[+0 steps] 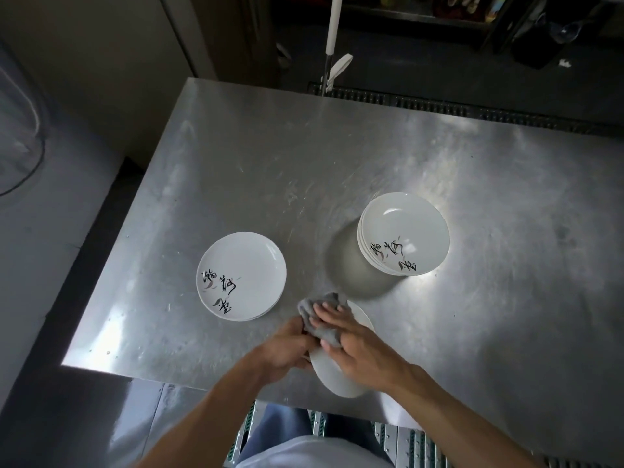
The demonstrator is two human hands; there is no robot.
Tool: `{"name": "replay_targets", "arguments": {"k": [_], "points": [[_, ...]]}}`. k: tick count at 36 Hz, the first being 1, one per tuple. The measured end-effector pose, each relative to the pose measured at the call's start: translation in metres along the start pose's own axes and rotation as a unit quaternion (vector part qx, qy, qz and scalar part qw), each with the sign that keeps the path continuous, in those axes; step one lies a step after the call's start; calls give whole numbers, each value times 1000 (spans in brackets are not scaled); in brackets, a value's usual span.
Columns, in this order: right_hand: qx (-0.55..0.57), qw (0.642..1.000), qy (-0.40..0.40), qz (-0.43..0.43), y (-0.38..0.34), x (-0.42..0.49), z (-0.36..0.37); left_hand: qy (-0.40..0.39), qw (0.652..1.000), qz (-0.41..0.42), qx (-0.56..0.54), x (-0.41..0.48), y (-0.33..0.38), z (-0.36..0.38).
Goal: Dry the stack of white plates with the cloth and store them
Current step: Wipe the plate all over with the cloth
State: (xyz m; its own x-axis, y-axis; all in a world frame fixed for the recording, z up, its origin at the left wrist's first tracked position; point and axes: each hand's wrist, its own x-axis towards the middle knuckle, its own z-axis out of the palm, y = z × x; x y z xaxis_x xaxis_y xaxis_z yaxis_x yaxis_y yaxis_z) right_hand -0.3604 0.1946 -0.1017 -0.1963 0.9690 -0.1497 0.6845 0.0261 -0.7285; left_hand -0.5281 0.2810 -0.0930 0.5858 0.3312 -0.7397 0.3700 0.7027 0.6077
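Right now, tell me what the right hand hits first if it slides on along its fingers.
The right hand presses the cloth; past it, probably the left plate stack, though depth is unclear.

Left grip [287, 346] curled, right grip [358, 344] flat, close together.
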Motion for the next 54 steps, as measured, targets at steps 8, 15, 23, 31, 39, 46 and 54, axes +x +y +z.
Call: {"name": "replay_targets", "arguments": {"k": [8, 15, 23, 31, 39, 46, 54], "points": [[104, 956, 81, 260, 17, 23, -18, 113, 977, 38, -180, 3, -24, 22], [115, 991, 4, 67, -4, 15, -9, 73, 972, 68, -213, 4, -26, 24], [-14, 993, -2, 118, 8, 28, -11, 20, 993, 30, -115, 3, -13, 9], [-27, 990, 4, 137, 22, 17, -15, -27, 995, -8, -93, -5, -11, 10], [-26, 999, -31, 28, 18, 19, -17, -14, 992, -23, -125, -2, -13, 18], [125, 930, 83, 335, 23, 23, -25, 83, 983, 12, -163, 9, -7, 21], [137, 978, 23, 157, -1, 2, -4, 54, 980, 15, -189, 6, -11, 18]]}}
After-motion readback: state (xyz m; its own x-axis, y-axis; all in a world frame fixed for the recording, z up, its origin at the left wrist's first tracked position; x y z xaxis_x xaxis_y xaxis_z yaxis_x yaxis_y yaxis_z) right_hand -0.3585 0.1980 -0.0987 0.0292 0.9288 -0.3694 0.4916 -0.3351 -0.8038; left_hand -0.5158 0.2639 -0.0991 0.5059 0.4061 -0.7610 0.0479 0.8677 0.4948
